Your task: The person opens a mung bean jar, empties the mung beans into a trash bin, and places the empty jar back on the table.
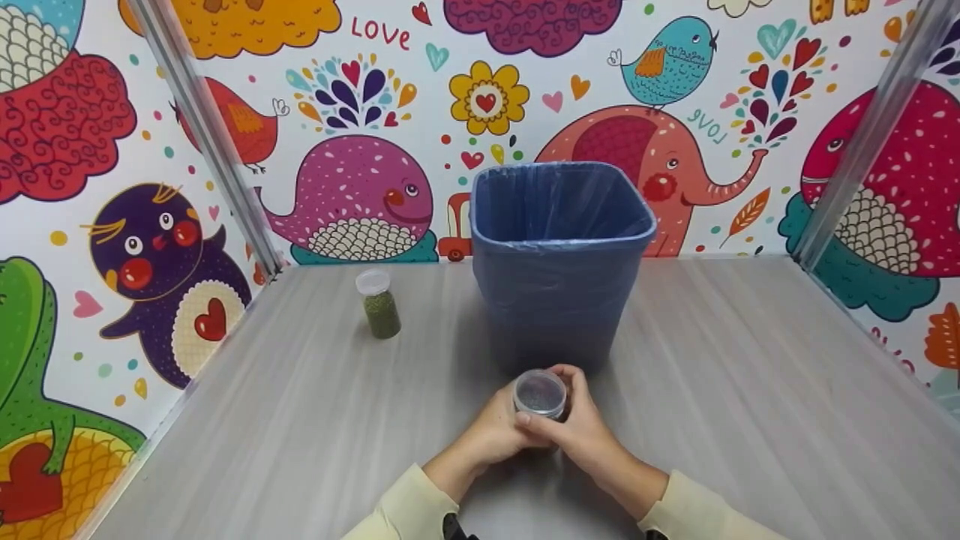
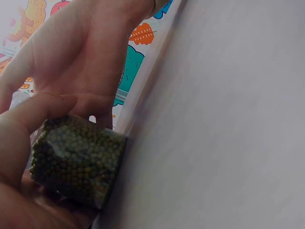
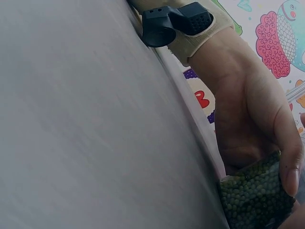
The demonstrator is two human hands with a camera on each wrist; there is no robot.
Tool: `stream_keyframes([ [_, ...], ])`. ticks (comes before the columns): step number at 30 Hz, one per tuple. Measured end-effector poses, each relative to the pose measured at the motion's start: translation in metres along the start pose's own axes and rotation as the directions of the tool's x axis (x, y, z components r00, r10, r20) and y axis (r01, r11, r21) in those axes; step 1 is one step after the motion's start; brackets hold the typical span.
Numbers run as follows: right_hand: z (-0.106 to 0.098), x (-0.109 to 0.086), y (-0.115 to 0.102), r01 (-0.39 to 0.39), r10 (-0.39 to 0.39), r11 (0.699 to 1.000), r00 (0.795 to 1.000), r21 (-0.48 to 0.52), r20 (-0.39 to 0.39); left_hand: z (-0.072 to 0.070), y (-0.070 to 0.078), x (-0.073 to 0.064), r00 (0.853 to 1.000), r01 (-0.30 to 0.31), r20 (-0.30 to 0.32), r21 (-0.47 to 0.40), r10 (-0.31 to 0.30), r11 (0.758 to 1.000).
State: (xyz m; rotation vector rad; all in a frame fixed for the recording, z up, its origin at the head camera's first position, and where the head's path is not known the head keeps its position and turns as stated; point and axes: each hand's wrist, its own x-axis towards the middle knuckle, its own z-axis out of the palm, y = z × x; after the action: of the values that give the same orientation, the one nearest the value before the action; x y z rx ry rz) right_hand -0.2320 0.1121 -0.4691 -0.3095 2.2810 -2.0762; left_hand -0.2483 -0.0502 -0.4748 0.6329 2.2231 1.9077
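Clear plastic shows between two bare hands: a short round jar filled with small green beans, its pale, see-through top turned up toward the head camera. It is low over the near middle of a grey, wood-grained tabletop, with its base at or just above the surface; whether the two touch I cannot tell. The left hand is curled round the jar's left side, and the right hand closes on it from the right, its thumb lying across the near side at the rim and its fingers reaching round the far side, so the jar is gripped between both. In the wrist views the beans show plainly through the wall. Just beyond the hands stands a tall blue bin with a thin blue liner folded over its rim. To its left, well apart from the hands, a second clear jar of green beans with a whitish lid stands upright. Cream sleeves cover the forearms, and a black device sits at the left wrist. Behind rises a white wall printed with colourful cartoon animals, flanked by silver metal posts.
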Motion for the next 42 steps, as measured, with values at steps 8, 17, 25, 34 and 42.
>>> stream_keyframes([
  [8,0.001,0.0,0.001,0.009,-0.009,1.0,1.0,0.015,0.001,0.0,0.0,0.0,1.0,-0.002,-0.011,0.0,0.002,1.0],
  [17,-0.001,0.002,-0.001,-0.007,0.005,1.0,0.998,0.028,0.069,-0.001,0.0,0.0,1.0,0.018,0.002,0.0,-0.018,1.0],
  [25,-0.004,0.003,-0.002,0.003,-0.005,1.0,0.995,0.02,0.096,-0.001,0.0,0.0,1.0,0.015,0.004,0.012,-0.015,1.0],
  [34,-0.009,0.005,-0.002,0.083,-0.079,0.995,0.994,-0.049,0.074,0.0,0.0,0.001,1.0,0.021,-0.003,0.011,-0.021,1.0],
  [42,-0.011,0.004,0.001,0.101,-0.098,0.994,0.991,-0.028,0.091,0.0,-0.002,0.0,1.0,-0.004,-0.02,0.024,0.005,1.0],
])
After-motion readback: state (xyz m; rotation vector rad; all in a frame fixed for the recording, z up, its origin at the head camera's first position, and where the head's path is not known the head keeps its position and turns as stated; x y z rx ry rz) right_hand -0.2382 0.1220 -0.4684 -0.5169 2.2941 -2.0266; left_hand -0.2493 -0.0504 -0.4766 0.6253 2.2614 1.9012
